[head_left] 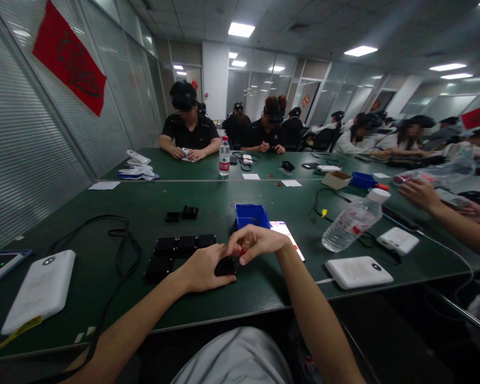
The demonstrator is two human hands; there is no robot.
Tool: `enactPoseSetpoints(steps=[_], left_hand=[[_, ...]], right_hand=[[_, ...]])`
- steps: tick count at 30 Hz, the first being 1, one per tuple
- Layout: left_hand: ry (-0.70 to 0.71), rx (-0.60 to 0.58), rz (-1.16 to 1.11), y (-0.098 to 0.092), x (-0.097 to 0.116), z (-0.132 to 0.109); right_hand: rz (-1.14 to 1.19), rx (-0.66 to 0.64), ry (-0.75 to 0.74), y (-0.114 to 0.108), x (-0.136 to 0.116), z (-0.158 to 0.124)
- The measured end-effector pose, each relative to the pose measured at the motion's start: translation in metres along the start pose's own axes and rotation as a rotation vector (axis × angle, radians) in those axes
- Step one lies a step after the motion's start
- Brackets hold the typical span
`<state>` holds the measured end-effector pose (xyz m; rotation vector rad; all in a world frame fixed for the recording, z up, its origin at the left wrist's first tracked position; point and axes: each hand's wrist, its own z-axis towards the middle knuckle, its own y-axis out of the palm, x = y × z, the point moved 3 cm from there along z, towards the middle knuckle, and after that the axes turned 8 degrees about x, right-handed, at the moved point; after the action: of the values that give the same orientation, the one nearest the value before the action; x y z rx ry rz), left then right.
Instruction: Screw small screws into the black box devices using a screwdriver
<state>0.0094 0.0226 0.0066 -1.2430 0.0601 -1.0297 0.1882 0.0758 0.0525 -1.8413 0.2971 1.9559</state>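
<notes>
The left grip [202,268] holds the black block [225,265] between thumb and fingers.

tabletop [216,194]: green | bin [240,217]: blue | blocks [186,245]: black | tool handle [247,241]: amber, red | banner [70,61]: red, black markings

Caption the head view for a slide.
Left hand holds a boxy black part at a green table; right hand grips a translucent-handled tool near an open blue plastic bin.
</notes>
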Motion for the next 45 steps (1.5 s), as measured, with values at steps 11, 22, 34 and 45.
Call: enactPoseSetpoints(steps=[11, 22, 34, 45], left_hand=[[-0.039, -0.029, 0.045, 0.0012, -0.0006, 0.0002], [-0.035, 0.008, 0.032, 0.0004, 0.0006, 0.0003], [0.009, -0.004, 0.03, 0.0007, 0.0011, -0.0004], [0.124, 0.07, 0.076, 0.0022, 0.0051, -0.0011]], right_hand=[[0.111, 0.004, 0.051, -0.0007, 0.0058, -0.0006], [0.088, -0.023, 0.038, -0.0005, 0.0031, -0.001], [0.08, -0.026, 0.003, -0.0015, 0.0063, -0.0009], [0.094, -0.036, 0.003, -0.0008, 0.007, 0.0002]])
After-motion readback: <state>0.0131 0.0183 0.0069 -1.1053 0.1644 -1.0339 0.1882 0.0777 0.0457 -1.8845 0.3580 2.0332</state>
